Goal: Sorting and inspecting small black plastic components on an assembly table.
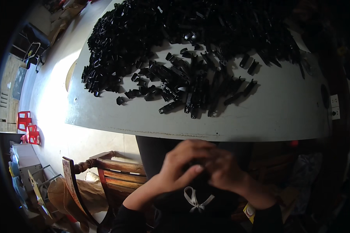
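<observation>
My left hand and my right hand meet in front of my body, just off the near edge of the table. The left fingers curl over toward the right hand, with the thumb stretched below them. Slightly blurred, the right hand has its fingers bent inward against the left. Whatever lies between them is dark and hidden, so I cannot make it out. Beyond the hands, a loose group of black plastic pieces, some long and narrow, some short, is spread on the pale tabletop.
A large heap of similar black pieces covers the table's far side. At my left stands a wooden chair with a brown bag by it. Red stools are on the floor farther left. A wall socket is at right.
</observation>
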The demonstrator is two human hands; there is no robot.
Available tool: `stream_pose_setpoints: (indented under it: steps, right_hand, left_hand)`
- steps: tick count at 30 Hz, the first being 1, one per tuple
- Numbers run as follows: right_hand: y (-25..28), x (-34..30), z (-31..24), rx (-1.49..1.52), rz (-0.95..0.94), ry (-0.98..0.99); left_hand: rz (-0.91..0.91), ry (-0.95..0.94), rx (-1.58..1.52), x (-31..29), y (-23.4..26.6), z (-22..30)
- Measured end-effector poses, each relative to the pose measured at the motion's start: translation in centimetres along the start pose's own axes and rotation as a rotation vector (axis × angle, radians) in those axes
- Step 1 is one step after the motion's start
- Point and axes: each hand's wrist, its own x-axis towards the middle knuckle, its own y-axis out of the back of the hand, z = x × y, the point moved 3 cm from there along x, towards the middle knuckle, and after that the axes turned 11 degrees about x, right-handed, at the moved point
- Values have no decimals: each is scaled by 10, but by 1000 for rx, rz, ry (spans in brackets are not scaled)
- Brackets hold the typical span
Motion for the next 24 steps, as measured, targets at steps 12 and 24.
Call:
stream_pose_setpoints:
  steps: [12, 24]
  right_hand:
    - [64, 49, 75, -610, 240, -623]
    - [70, -4, 36, -241, 407, -511]
  left_hand:
    - [317, 385, 1118, 33, 85, -64]
    - [423, 289, 228, 2, 74, -57]
